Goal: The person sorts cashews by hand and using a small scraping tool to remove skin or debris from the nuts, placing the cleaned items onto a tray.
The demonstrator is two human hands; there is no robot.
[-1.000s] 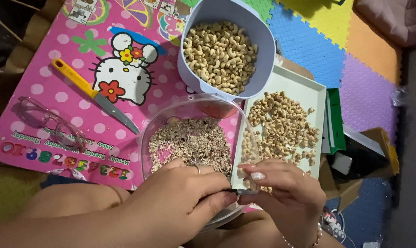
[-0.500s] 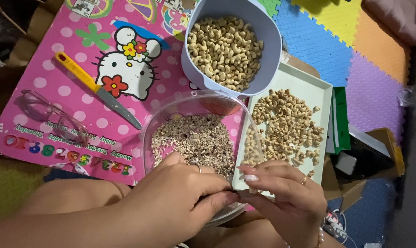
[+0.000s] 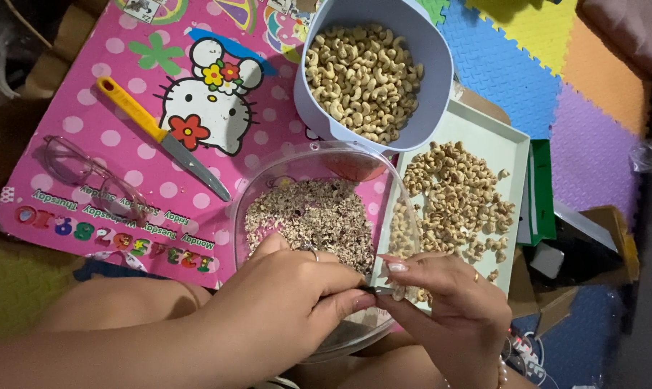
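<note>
Both hands meet over the near rim of the clear bowl (image 3: 383, 180): the left hand (image 3: 283, 302) is closed around a thin dark tool, only its tip showing past the thumb, and the right hand (image 3: 448, 306) pinches a small cashew (image 3: 399, 292) at its fingertips, right against that tip. The nut is mostly hidden, but it looks light, hard and brittle, curved and smooth enough to slip, so it is best held by its two ends between thumb and forefinger, with gentle pressure. The bowl beneath the hands holds flaky skins (image 3: 311, 216), weightless and easily scattered. Just beyond the right hand lies a pale tray (image 3: 510, 155) of nuts; farther out, beyond both hands, stands a blue tub (image 3: 430, 50) heaped with pale cashews. Beyond the left hand spreads a pink polka-dot mat (image 3: 88, 108) with a cartoon cat, fruit pictures and a strip of coloured letters and numerals along its near edge, bearing a yellow-handled knife (image 3: 164, 137) and pink glasses (image 3: 88, 176). Right of the tray stands a flat green package (image 3: 542, 194).
</note>
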